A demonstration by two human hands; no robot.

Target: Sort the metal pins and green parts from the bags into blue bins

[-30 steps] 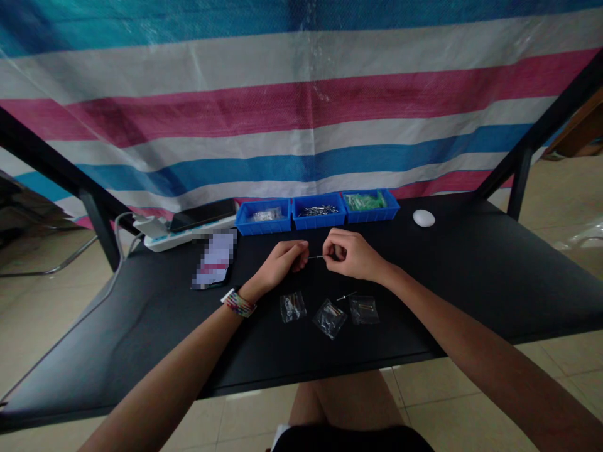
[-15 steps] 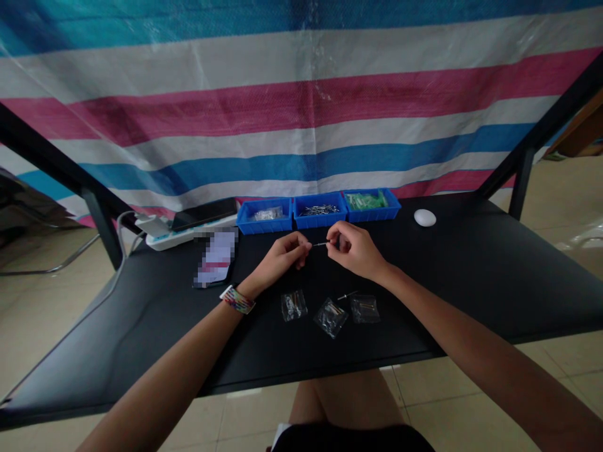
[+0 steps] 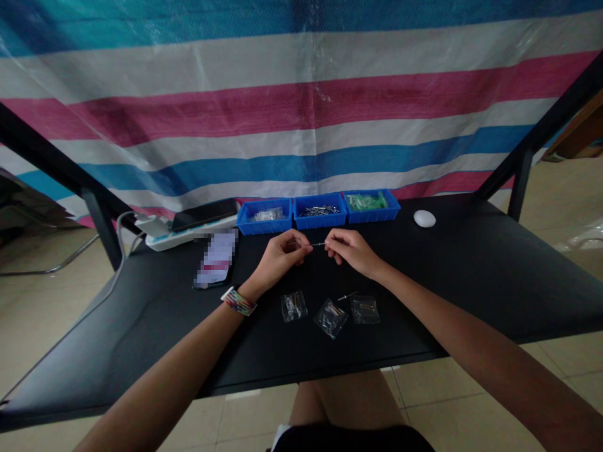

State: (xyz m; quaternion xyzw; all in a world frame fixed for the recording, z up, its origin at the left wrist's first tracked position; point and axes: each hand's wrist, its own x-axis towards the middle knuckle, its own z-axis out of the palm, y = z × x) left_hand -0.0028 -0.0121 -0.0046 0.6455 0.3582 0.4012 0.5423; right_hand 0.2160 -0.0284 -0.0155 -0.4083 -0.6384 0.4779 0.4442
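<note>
My left hand (image 3: 285, 251) and my right hand (image 3: 352, 250) face each other above the table. Stretched between their fingertips is a thin metal blind rivet (image 3: 318, 244), its left end pinched by the left hand and its right end by the right. Both of its ends are hidden by fingers. Below the right hand, another blind rivet (image 3: 347, 295) lies on the table. Near it are three small clear bags with thin metal pieces inside: a left bag (image 3: 294, 306), a middle bag (image 3: 331, 318) and a right bag (image 3: 365, 309).
Behind my hands stand three blue bins in a row: a left bin (image 3: 264, 226) with clear bags, a middle bin (image 3: 320, 220) of metal pieces, a right bin (image 3: 374, 215) with green and white contents. A phone (image 3: 217, 257), power strip (image 3: 188, 234) and white mouse (image 3: 424, 218) flank them.
My right hand's fingers have shifted their grip on the rivet's right end and curl less tightly. My left hand stays nearly in place. The bags and bins have not moved.
</note>
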